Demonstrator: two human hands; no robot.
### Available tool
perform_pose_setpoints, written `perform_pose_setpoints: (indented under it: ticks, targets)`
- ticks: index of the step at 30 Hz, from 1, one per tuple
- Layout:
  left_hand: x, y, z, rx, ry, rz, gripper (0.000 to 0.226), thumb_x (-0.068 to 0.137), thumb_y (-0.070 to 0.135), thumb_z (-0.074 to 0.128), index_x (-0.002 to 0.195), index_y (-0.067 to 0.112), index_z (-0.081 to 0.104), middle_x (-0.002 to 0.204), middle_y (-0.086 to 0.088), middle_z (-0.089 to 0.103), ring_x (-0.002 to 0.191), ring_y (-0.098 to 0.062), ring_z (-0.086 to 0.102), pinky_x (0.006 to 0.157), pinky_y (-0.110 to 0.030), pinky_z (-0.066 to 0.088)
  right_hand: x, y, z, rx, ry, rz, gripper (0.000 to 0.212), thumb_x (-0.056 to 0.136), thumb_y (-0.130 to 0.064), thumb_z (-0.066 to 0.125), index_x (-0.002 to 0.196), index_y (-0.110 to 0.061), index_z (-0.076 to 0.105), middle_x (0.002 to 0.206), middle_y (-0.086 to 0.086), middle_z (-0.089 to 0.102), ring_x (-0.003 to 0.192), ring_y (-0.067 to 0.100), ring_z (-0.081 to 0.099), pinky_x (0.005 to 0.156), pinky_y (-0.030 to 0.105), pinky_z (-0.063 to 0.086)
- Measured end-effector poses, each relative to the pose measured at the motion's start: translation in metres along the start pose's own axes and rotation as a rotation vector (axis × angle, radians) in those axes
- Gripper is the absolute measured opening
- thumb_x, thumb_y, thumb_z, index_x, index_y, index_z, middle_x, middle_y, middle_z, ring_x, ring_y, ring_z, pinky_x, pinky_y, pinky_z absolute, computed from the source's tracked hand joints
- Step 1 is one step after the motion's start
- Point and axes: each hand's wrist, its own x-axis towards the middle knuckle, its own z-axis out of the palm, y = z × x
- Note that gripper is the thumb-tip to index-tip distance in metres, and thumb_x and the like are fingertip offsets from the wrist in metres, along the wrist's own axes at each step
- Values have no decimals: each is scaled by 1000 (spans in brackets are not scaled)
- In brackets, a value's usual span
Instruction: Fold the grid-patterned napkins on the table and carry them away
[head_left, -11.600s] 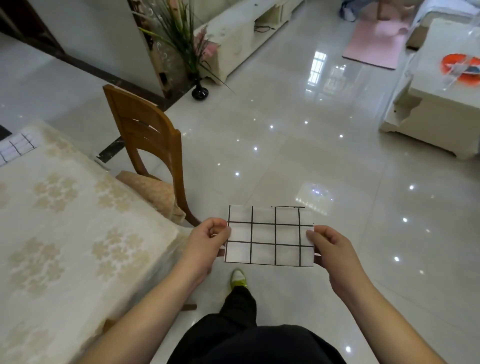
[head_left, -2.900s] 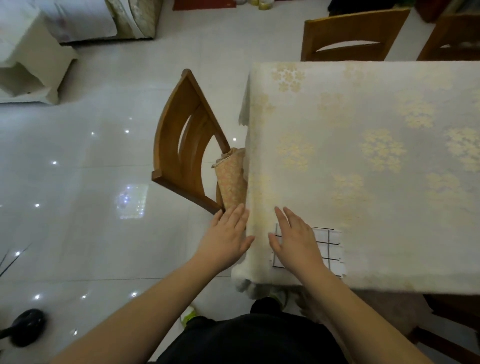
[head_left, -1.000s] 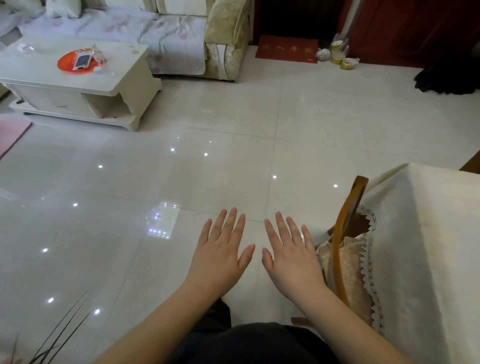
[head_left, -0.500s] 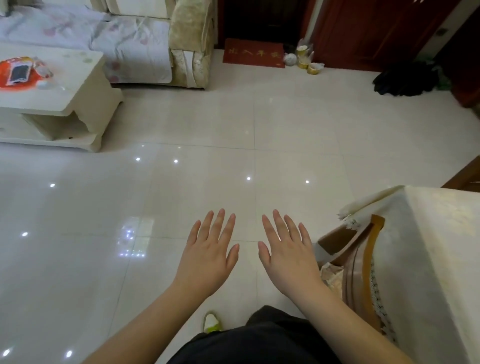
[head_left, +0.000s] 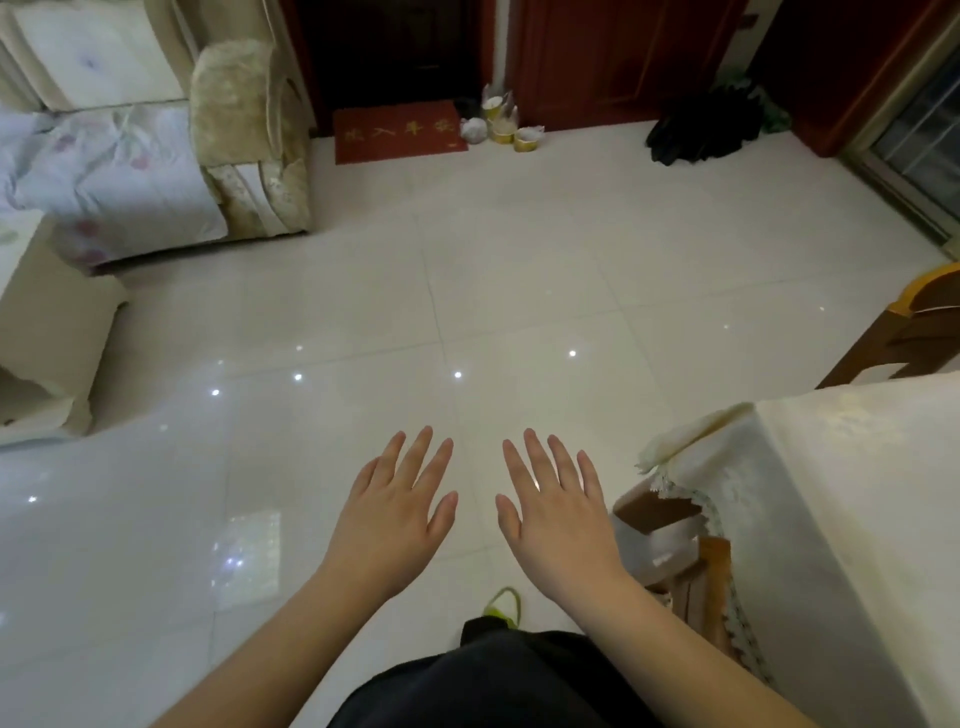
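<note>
Napkins are out of view now that the gaze has swung from the table (head_left: 857, 467) at near right to open floor, and left hand (head_left: 395, 512) and right hand (head_left: 556, 512) hover flat, fingers straight and spread, holding nothing, so I judge a return trip for another.

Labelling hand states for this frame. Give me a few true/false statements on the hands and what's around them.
1. Both hands are empty, fingers straight. True: left hand, right hand.
2. A grid napkin is in view. False: none shows.
3. The table is on the person's right. True.
4. The red doormat lies beside the table. False: it lies far off, by the dark doorway.
5. The hands rest on the table. False: they hover over the floor.
</note>
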Motion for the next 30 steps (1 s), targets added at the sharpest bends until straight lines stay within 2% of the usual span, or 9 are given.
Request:
perform_pose_setpoints:
  ticks: [5,10,13,16,18,23,25,28,30]
  targets:
    - [68,14,-22,11,16,31,87,80,66,-26,155,32,0,164,4,-2,151,-20,-1,117,-36,7,57,28,-18,-16,7,41,62,94,-49,28,146,-20,43,151,7,43,138,30,41,115,49,24]
    - [130,21,-41,5,-17,75,92,71,64,-35,154,33,-9,163,6,-10,151,-18,-7,117,-34,2,104,49,-34,40,21,108,61,94,-47,28,144,-19,47,148,9,47,135,30,45,116,48,23]
    - [175,20,-45,7,-6,125,95,74,64,-34,156,31,2,164,3,0,151,-20,1,118,-37,4,136,63,-39,29,47,148,60,93,-46,29,143,-19,48,146,9,49,133,31,48,114,48,24]
    - [227,17,-46,33,-6,172,83,89,60,-19,154,27,20,161,-1,19,149,-24,19,116,-42,9,174,77,-46,16,30,208,61,93,-48,29,142,-19,50,144,9,51,131,31,51,112,49,32]
    - [263,13,-48,37,-7,200,82,91,59,-16,153,25,25,160,-3,24,147,-25,23,117,-44,13,204,84,-49,4,11,248,61,92,-48,31,141,-19,51,143,8,53,129,31,52,107,50,35]
    - [346,3,-69,11,-27,267,98,69,61,-39,155,29,-4,164,2,-7,151,-20,-8,119,-39,-6,280,99,-63,-26,-46,331,61,93,-49,26,143,-21,49,144,8,52,131,31,51,106,50,36]
    - [373,-3,-80,-5,-42,307,93,74,61,-35,156,29,-3,164,2,-6,151,-19,-8,119,-39,-6,306,102,-71,-20,-55,368,64,94,-50,19,147,-22,41,149,7,46,136,30,45,110,50,29]
    - [421,-3,-87,19,-24,400,96,75,63,-34,156,28,3,164,1,2,151,-20,1,118,-40,-3,338,114,-88,2,-78,386,75,88,-53,-6,156,-25,10,162,6,16,149,28,16,118,47,5]
    - [450,-1,-93,42,-19,444,94,77,64,-32,156,28,5,164,0,5,151,-21,4,118,-42,-1,357,121,-97,44,-95,425,83,78,-54,-21,155,-27,-6,164,2,0,151,25,0,119,45,-4]
